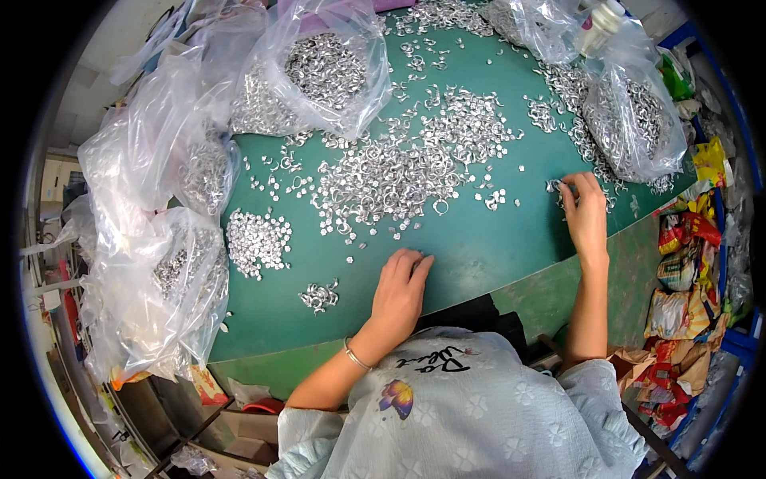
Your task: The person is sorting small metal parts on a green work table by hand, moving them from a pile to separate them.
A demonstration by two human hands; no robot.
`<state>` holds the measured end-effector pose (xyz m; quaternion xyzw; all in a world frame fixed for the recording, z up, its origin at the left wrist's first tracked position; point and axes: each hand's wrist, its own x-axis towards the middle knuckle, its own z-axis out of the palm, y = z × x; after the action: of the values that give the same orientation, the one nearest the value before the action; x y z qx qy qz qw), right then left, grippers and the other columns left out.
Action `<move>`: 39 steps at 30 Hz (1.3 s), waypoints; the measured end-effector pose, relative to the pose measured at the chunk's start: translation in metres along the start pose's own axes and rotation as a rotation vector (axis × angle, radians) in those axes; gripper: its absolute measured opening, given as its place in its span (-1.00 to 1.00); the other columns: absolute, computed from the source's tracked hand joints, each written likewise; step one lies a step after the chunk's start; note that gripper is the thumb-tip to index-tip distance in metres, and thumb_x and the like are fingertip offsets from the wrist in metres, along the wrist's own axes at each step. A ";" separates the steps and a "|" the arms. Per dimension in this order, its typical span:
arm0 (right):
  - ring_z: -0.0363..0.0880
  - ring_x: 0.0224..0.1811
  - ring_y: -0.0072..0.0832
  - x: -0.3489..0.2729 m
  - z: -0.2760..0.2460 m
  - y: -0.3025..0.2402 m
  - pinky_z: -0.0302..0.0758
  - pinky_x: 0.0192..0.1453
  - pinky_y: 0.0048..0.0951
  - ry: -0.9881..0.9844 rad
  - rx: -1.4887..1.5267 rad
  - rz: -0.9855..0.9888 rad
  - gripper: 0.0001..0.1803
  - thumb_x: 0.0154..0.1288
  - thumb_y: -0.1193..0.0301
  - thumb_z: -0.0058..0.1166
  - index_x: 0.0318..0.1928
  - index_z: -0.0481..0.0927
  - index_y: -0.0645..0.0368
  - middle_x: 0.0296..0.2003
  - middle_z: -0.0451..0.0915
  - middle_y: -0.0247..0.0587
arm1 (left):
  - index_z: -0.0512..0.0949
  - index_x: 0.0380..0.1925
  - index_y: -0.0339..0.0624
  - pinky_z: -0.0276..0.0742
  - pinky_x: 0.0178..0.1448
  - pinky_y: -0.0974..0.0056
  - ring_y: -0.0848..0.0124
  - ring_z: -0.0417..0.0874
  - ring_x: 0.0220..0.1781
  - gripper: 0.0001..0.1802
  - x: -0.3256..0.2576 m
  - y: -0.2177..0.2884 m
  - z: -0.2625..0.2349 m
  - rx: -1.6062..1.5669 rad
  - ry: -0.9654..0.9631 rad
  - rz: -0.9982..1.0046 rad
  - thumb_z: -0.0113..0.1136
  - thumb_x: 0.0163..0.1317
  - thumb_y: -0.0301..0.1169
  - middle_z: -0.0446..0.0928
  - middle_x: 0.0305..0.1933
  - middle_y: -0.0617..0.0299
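Note:
My left hand (400,289) rests low over the green tabletop with its fingers curled in; anything inside them is hidden. In front of it spreads a large heap of small silver metal rings (391,184), mixed with flower-shaped pieces. My right hand (587,214) is at the right side of the table, its thumb and fingers drawn together. Some silver pieces (552,185) show right by its fingertips, but whether it grips one I cannot make out. Left of the heap lies a pile of small flower-shaped silver pieces (258,243), and nearer me a small cluster of rings (319,297).
Clear plastic bags of silver pieces stand at the back (327,72), along the left (187,263) and at the right (634,128). A white bottle (602,28) is at the back right. Colourful packets (678,263) are stacked beyond the table's right edge.

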<state>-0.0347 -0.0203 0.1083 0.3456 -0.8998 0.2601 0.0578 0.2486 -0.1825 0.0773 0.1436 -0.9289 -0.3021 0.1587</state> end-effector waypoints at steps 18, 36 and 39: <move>0.47 -0.21 -0.21 -0.008 0.036 -0.046 0.34 -0.10 -0.25 -0.068 0.215 -0.289 -0.82 0.10 0.57 0.22 -0.24 0.60 0.23 -0.31 0.54 -0.15 | 0.58 -0.21 -0.33 0.38 0.09 0.11 0.11 0.54 0.00 -0.76 -0.034 -0.015 -0.018 0.163 0.243 -0.140 0.24 0.05 -0.66 0.53 -0.10 0.09; 0.55 -0.21 -0.13 -0.054 0.053 -0.107 0.47 -0.06 -0.23 -0.272 0.514 -0.342 -0.89 0.10 0.58 0.17 -0.32 0.55 0.27 -0.32 0.57 -0.10 | 0.57 -0.14 -0.23 0.32 0.17 0.12 0.13 0.52 0.05 -0.69 -0.029 -0.004 -0.016 0.116 0.261 -0.174 0.25 0.06 -0.65 0.52 -0.04 0.10; 0.56 -0.20 -0.15 -0.051 0.051 -0.095 0.46 -0.04 -0.24 -0.184 0.518 -0.278 -0.90 0.10 0.58 0.16 -0.32 0.57 0.25 -0.34 0.58 -0.10 | 0.57 -0.13 -0.23 0.32 0.17 0.12 0.13 0.52 0.05 -0.69 -0.033 -0.005 -0.017 0.135 0.266 -0.192 0.24 0.07 -0.65 0.52 -0.03 0.10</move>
<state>0.0696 -0.0756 0.0909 0.4910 -0.7490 0.4377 -0.0790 0.2864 -0.1834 0.0805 0.2808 -0.8999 -0.2310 0.2406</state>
